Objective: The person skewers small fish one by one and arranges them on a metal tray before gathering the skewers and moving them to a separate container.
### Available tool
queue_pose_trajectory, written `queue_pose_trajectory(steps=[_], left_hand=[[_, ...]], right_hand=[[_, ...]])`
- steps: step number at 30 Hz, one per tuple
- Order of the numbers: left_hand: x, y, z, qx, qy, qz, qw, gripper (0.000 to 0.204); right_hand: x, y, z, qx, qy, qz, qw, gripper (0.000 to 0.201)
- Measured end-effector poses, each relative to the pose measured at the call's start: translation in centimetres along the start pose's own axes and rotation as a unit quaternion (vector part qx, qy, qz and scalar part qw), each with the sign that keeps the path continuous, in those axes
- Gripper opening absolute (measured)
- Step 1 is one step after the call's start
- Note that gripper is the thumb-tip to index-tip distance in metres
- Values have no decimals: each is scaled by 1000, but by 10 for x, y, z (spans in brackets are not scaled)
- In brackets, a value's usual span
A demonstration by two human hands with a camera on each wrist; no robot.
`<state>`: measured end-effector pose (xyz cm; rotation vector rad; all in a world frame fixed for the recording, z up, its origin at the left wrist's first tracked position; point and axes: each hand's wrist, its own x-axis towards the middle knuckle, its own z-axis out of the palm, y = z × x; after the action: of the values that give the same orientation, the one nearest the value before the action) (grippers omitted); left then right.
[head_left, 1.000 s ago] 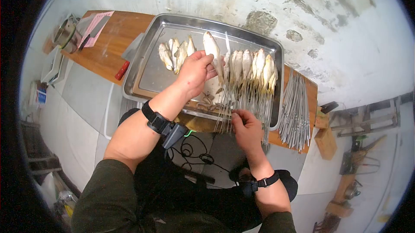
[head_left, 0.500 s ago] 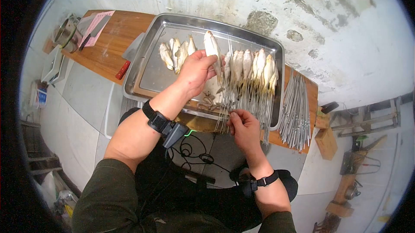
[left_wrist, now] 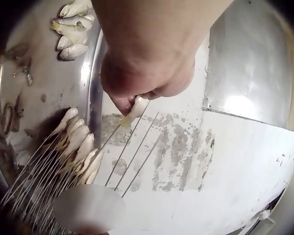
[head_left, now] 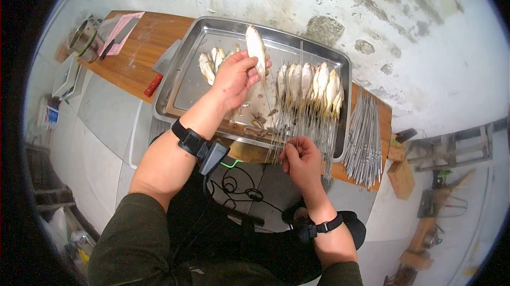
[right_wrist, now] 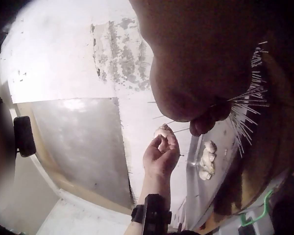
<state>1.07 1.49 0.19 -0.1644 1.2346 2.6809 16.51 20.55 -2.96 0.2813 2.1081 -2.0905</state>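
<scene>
My left hand (head_left: pixel 236 78) pinches a small silvery fish (head_left: pixel 255 44) by its lower half, raised over the steel tray (head_left: pixel 199 28), head pointing away. In the left wrist view the tail (left_wrist: pixel 136 108) pokes out from under the fingers, close to a few thin metal skewers (left_wrist: pixel 142 147). Thumb and fingertips of my right hand (head_left: pixel 303 159) pinch metal skewers near the tray's front edge, their shafts pointing toward the wall. Just beyond that hand lies a row of skewered fish (head_left: pixel 308 81) in the tray's right half.
Several loose fish (head_left: pixel 208 67) lie at the tray's left, with dark scraps (head_left: pixel 257 123) near its front. A bundle of skewers (head_left: pixel 364 137) rests on the wooden table (head_left: pixel 151 36) at the right. A red-handled knife (head_left: pixel 153 84) and a pink sheet (head_left: pixel 126 24) are on the left.
My left hand has moved the fish up and slightly left, away from the skewered row. Pinched skewers now show apart from the fish; my right hand has shifted only a little.
</scene>
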Motion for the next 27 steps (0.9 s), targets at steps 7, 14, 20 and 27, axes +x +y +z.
queue_pose_trajectory(steps=[7, 14, 20, 27], left_hand=[[2, 8, -4, 8, -9, 9, 1000, 28], [6, 7, -5, 15, 0, 41, 999, 28], [6, 5, -3, 43, 2, 57, 997, 30], [8, 4, -3, 62, 1, 64, 996, 28]], right_hand=[[-10, 4, -2, -11, 8, -47, 999, 11], [-21, 0, -9, -18, -1, -1, 1000, 15], [-24, 0, -13, -12, 4, 15, 1000, 15], [-26, -1, -15, -11, 1, 22, 1000, 14]])
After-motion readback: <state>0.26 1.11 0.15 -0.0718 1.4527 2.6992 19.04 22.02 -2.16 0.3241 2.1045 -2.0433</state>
